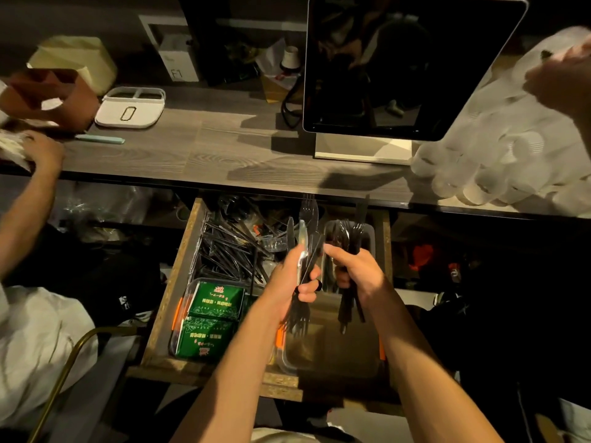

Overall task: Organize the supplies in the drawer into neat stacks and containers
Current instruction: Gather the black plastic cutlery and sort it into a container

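Black plastic cutlery (306, 238) — both hands' grip; drawer (166, 292)

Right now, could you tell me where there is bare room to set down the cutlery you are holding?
Free: the clear container at the drawer's front right, and the countertop between the white tray and the monitor stand. Crowded: the drawer's back left, heaped with loose black cutlery, and the green packets' container.

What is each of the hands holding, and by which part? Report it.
Left hand grips a bunch of black plastic cutlery around its middle. Right hand grips a second bunch of black forks mid-handle, above the drawer.
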Demonstrator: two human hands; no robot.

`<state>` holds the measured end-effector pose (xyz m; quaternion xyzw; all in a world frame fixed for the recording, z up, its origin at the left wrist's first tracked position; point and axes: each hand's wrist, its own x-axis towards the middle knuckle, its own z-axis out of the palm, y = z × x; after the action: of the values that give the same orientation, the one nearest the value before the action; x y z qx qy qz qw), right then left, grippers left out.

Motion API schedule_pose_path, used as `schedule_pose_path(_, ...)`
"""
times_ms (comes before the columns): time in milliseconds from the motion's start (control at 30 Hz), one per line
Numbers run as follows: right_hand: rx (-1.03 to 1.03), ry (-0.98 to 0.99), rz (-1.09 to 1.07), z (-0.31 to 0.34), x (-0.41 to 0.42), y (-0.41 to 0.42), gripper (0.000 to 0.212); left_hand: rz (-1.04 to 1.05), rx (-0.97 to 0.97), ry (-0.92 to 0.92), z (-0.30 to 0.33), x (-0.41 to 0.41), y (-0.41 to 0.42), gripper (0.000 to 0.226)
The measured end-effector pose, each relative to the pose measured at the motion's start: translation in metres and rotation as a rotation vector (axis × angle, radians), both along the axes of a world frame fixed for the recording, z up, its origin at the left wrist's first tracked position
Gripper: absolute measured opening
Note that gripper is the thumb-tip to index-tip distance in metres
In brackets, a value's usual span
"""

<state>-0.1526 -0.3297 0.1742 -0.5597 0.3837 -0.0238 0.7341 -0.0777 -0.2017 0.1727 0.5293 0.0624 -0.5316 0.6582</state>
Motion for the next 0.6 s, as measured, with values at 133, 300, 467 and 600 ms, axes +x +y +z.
schedule_pose_path(133, -0.029, 0.019, 0.023, -0.001, 0.009, 0.004, 0.02, -0.032, 0.003, -0.07, -0.003, 0.002, -0.001, 0.037)
schedule_pose_path(300, 0.002, 0.024, 0.023, -0.01, 0.015, 0.003, 0.023, -0.076, 0.087, -0.24, -0.01, 0.003, -0.003, 0.03)
schedule_pose_path(467, 0.06, 0.027, 0.0, -0.027, 0.016, -0.001, 0.027, -0.103, 0.114, -0.164, -0.021, 0.008, -0.007, 0.021)
schedule_pose_path(600, 0.05, 0.067, -0.071, -0.038, 0.021, -0.003, 0.034, -0.088, 0.138, -0.149, -0.034, 0.01, -0.016, 0.022)
